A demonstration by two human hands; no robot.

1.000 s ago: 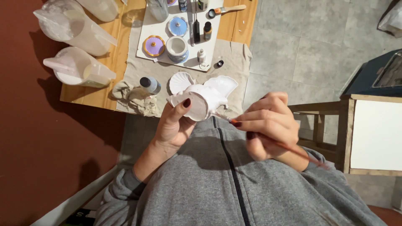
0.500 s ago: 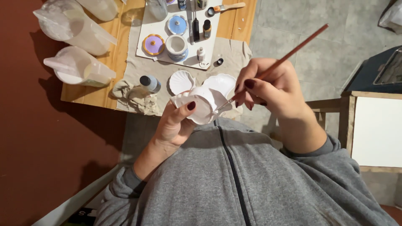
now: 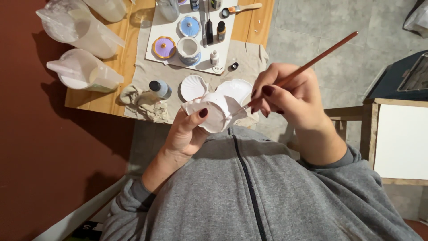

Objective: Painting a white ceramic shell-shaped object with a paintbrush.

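Note:
My left hand (image 3: 189,131) grips a white shell-shaped plaster piece (image 3: 215,111) from below, thumb on its top face. My right hand (image 3: 290,96) pinches a thin brown paintbrush (image 3: 312,62), its tip touching the right side of the shell piece. Both hands hover over my lap in a grey zip hoodie (image 3: 249,192), just off the table's near edge.
A wooden table (image 3: 133,31) carries a grey cloth (image 3: 243,56), two more white shells (image 3: 193,87), a small capped bottle (image 3: 160,88), a crumpled rag (image 3: 142,100), clear plastic jugs (image 3: 82,71), and a white tile (image 3: 156,27) with painted lids, a white jar and paint bottles. A wooden-framed white panel (image 3: 401,140) stands at right.
My right hand rose from my lap and swung the brush up and around. Its tip now meets the shell, which my left hand has kept almost still.

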